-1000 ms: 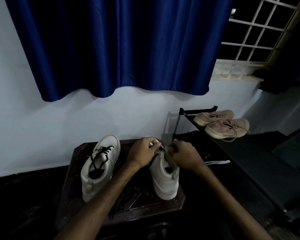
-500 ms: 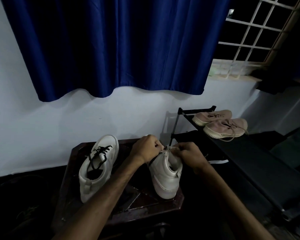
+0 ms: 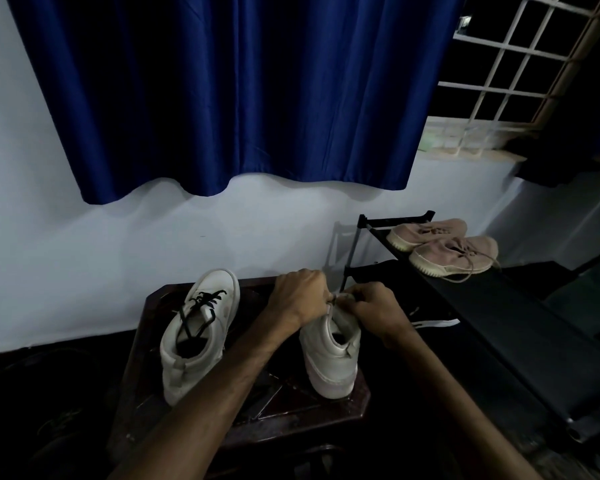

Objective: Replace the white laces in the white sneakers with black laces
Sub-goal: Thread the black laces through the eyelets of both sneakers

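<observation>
- My left hand [image 3: 300,296] and right hand [image 3: 374,306] meet with fingers curled; the right pinches the top of the white sneaker [image 3: 333,355], which sits heel toward me under both.
- The second sneaker [image 3: 201,344], threaded with black lace [image 3: 201,304], lies left of them.
- I cannot tell what the left fingers grip.

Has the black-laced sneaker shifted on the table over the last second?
No. The black-laced sneaker lies at the same spot by the left edge of the table.

Both forearms reach forward; left grip [image 3: 300,296] and right grip [image 3: 374,306] curl tight, fingertips meeting.
</observation>
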Available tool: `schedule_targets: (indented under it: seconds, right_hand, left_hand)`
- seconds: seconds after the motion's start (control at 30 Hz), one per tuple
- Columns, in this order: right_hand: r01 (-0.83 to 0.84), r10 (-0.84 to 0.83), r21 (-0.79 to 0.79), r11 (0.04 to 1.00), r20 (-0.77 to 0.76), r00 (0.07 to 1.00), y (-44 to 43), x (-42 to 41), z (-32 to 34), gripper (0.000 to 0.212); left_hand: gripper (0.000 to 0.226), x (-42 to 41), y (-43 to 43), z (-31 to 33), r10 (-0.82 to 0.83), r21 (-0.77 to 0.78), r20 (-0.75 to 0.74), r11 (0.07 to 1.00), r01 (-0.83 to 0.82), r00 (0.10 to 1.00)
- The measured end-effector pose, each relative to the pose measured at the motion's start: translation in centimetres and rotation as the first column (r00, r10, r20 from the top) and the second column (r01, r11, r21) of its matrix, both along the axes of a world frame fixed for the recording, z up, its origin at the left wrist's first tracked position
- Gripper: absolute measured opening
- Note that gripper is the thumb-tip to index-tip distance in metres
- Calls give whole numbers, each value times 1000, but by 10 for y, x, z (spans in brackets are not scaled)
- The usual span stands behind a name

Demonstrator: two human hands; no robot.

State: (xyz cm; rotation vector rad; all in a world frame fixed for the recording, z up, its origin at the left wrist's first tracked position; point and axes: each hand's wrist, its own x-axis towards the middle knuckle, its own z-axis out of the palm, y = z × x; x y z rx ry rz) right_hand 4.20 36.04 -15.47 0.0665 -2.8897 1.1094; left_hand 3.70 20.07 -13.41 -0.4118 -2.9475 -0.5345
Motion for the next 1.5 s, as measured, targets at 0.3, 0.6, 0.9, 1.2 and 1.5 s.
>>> schedule_targets:
  seconds: [0.3, 0.6, 0.9, 1.2, 1.5]
  right_hand:
    - [31, -30, 24, 999, -34, 999, -3, 4, 1, 24]
    - [93, -89, 35, 995, -91, 992, -19, 17, 0, 26]
    - [36, 104, -535, 844, 229, 968, -19, 32, 9, 26]
    - [108, -108, -370, 923, 21, 994, -25, 25, -34, 4]
    - [106, -126, -382, 918, -26, 992, -27, 26, -36, 20]
  left_hand:
    - [21, 1, 11, -5, 60, -95, -61, 993, -66, 996]
    - [18, 2, -6, -26, 25, 167, 36, 986, -31, 999]
    - [23, -9, -18, -40, -67, 600, 187, 798, -60, 980]
    - [41, -1, -23, -39, -48, 554, 184, 830, -63, 982]
    - [29, 1, -17, -12, -16, 211, 196, 977, -26, 981]
